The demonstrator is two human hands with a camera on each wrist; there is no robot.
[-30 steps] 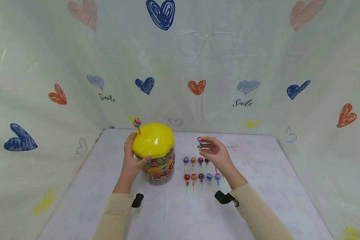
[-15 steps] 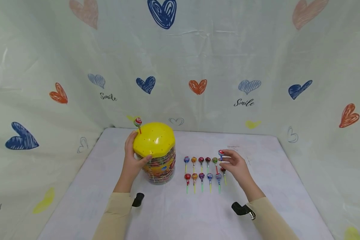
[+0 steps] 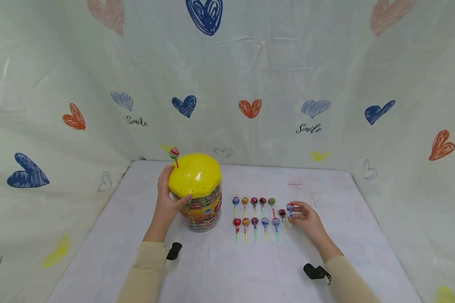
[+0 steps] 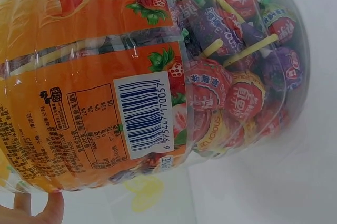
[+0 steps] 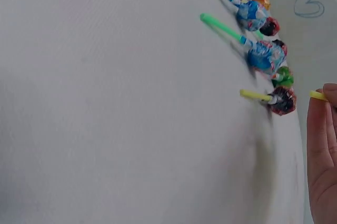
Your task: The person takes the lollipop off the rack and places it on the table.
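Note:
A clear plastic jar (image 3: 201, 216) of wrapped lollipops, with a yellow lid (image 3: 194, 174), stands at the left of the table. My left hand (image 3: 168, 206) grips it near the lid, thumb in front and fingers at the far side. One lollipop (image 3: 174, 153) sticks up from the lid's left edge. At the right, my right hand (image 3: 307, 219) pinches a blue-and-red lollipop (image 3: 290, 207) by its yellow stick, head up. Just left of that hand lies a dark red lollipop (image 3: 282, 213). In the left wrist view, the jar's orange label (image 4: 95, 113) and barcode show.
Two rows of lollipops lie between the jar and my right hand, with a green one (image 3: 271, 201) at the back row's right end and a blue one (image 3: 275, 223) in front. A heart-printed curtain (image 3: 227, 75) surrounds the white table (image 3: 220, 269).
My right hand has moved right and down towards the table with the lollipop, past the rows to beside the dark red one. My left hand and the jar have stayed put.

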